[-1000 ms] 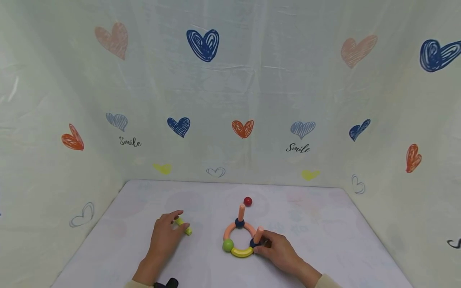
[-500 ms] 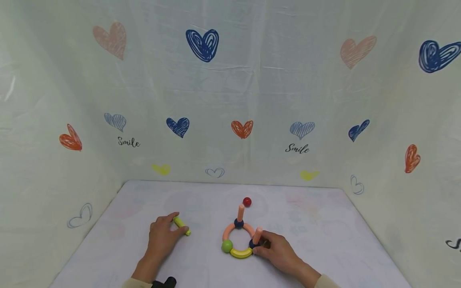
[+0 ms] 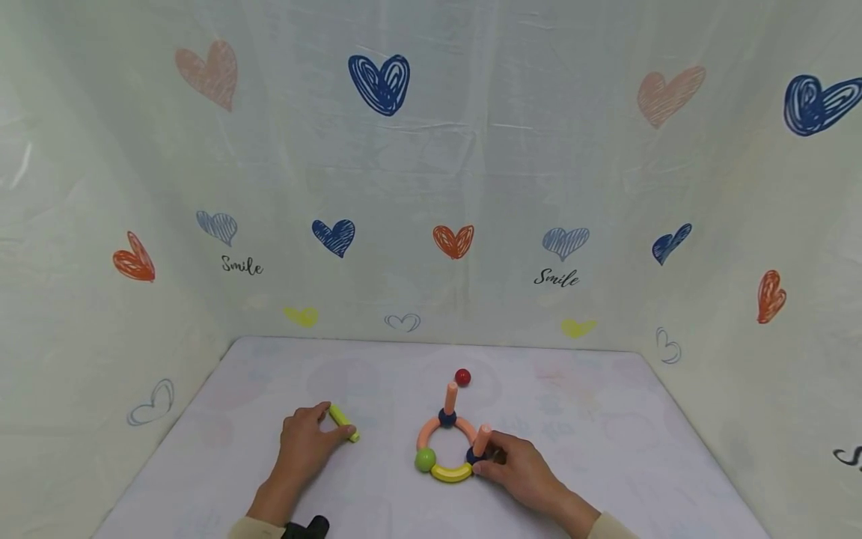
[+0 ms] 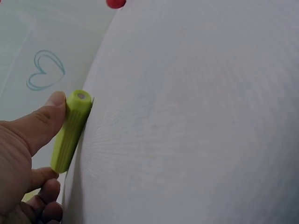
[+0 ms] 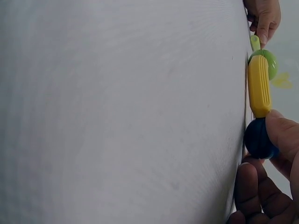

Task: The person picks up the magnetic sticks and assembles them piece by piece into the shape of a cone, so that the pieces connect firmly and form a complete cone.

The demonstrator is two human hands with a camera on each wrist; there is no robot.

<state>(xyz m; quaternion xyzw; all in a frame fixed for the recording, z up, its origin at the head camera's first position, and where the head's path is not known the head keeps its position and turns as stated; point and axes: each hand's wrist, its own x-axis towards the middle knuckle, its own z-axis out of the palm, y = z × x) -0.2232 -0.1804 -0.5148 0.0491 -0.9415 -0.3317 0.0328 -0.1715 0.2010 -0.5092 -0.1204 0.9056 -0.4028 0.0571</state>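
My left hand holds a lime-green toy rod by its ends between thumb and fingers, low over the table. The left wrist view shows a grey disc in the near end of that rod. A ring of building pieces lies to the right: salmon curved rods, a yellow curved rod, a green ball and two dark blue balls. On each blue ball stands a salmon straight rod. My right hand pinches the nearer blue ball, its fingers partly hidden behind it.
Behind the ring sits a loose red ball. All of it rests on a white-covered table. A pale curtain printed with hearts closes off the back and both sides.
My left fingers have closed in on the lime-green rod's far end, and its tilt has shifted slightly. The right hand and the ring stay where they were.
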